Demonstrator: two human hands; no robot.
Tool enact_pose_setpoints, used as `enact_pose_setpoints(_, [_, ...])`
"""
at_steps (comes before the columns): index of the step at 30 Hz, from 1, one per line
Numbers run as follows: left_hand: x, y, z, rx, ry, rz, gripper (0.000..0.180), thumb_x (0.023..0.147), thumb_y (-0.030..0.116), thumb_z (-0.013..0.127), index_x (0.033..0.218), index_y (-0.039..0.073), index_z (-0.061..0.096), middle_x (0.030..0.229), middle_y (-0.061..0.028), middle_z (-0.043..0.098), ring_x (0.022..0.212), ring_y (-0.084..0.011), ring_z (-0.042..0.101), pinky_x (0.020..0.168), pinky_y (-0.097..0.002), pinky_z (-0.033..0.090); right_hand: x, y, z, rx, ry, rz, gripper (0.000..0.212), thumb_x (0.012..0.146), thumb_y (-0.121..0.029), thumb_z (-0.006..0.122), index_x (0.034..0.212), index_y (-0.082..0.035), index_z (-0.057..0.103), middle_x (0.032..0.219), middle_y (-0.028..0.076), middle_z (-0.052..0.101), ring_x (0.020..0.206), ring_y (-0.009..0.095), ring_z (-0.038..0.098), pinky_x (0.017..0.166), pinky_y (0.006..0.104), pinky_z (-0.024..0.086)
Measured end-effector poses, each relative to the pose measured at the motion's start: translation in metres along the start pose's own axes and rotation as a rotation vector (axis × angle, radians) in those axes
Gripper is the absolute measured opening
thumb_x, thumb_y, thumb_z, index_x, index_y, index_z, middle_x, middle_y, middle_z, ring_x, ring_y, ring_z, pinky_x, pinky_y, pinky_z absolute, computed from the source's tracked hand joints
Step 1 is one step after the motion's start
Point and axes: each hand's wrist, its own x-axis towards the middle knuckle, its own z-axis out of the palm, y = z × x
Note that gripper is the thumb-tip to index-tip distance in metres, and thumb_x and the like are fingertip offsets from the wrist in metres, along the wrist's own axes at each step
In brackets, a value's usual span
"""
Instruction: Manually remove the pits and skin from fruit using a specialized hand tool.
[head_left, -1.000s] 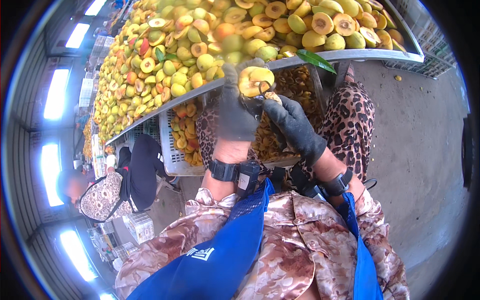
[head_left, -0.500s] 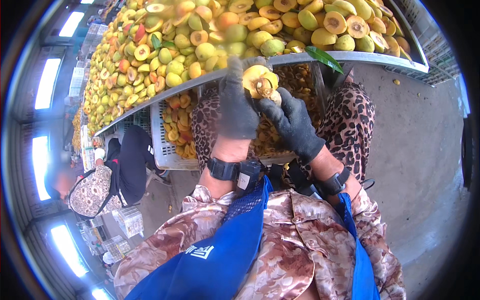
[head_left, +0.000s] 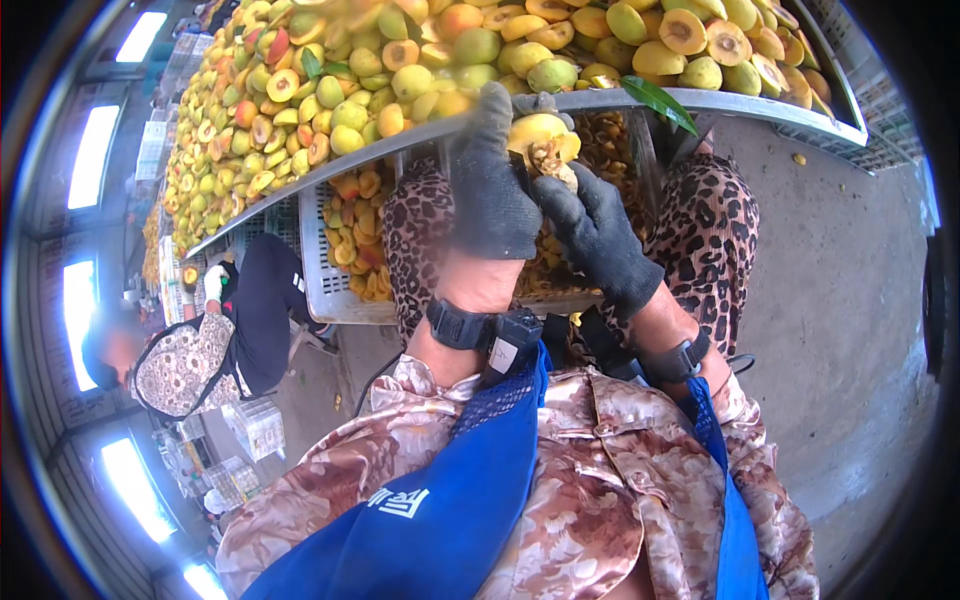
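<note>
My left hand (head_left: pixel 490 190), in a dark grey glove, holds a yellow peach (head_left: pixel 540 128) just past the near edge of the fruit table. Its thumb stands up and some fingers curl behind the fruit. My right hand (head_left: pixel 603 240), gloved the same way, presses in from the right with bent fingers. At its fingertips a ragged, brownish piece (head_left: pixel 553 166) sits against the peach's cut side. Whether this is the pit, torn flesh or partly a small tool, I cannot tell.
Cut peaches (head_left: pixel 350 110) are heaped on a metal-edged table (head_left: pixel 400 160). A green leaf (head_left: pixel 660 103) lies over its rim. Below, a white crate (head_left: pixel 325 285) holds more pieces, between and beside my knees. At the left another person (head_left: pixel 190 360) sits working near stacked crates.
Both hands have shifted slightly right with the peach. The fruit has turned, so its cut side shows less and the ragged brown piece more. The person at left has raised a gloved hand.
</note>
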Motion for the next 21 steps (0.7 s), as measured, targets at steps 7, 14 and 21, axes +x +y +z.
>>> enact_pose_setpoints(7, [0.004, 0.018, 0.003, -0.031, -0.091, -0.073, 0.045, 0.104, 0.037, 0.049, 0.094, -0.003, 0.068, 0.080, -0.0134, 0.071, 0.074, -0.0198, 0.070, 0.071, -0.0313, 0.057, 0.000, 0.004, -0.002, 0.012, -0.042, -0.036, 0.033, 0.098, -0.027, 0.059, 0.107, 0.004, 0.063, 0.087, 0.018, 0.070, 0.079, 0.019, 0.066, 0.072, 0.0367, 0.051])
enact_pose_setpoints(14, [0.001, 0.010, 0.007, 0.163, -0.133, -0.051, 0.042, 0.099, 0.039, 0.061, 0.085, 0.000, 0.072, 0.076, -0.0094, 0.072, 0.063, -0.0162, 0.067, 0.062, -0.0288, 0.054, -0.021, 0.009, -0.011, 0.326, -0.152, 0.193, 0.024, 0.101, -0.029, 0.055, 0.103, -0.005, 0.059, 0.078, -0.006, 0.050, 0.069, 0.004, 0.045, 0.058, 0.0226, 0.039])
enact_pose_setpoints(21, [-0.009, 0.022, 0.008, 0.262, -0.213, 0.170, 0.039, 0.098, 0.037, 0.062, 0.089, 0.000, 0.071, 0.083, -0.0066, 0.071, 0.073, -0.0124, 0.065, 0.068, -0.0271, 0.053, -0.018, 0.016, 0.007, 0.376, -0.092, 0.071, 0.036, 0.097, -0.047, 0.060, 0.100, -0.011, 0.053, 0.067, -0.003, 0.049, 0.049, 0.007, 0.040, 0.041, 0.0224, 0.032])
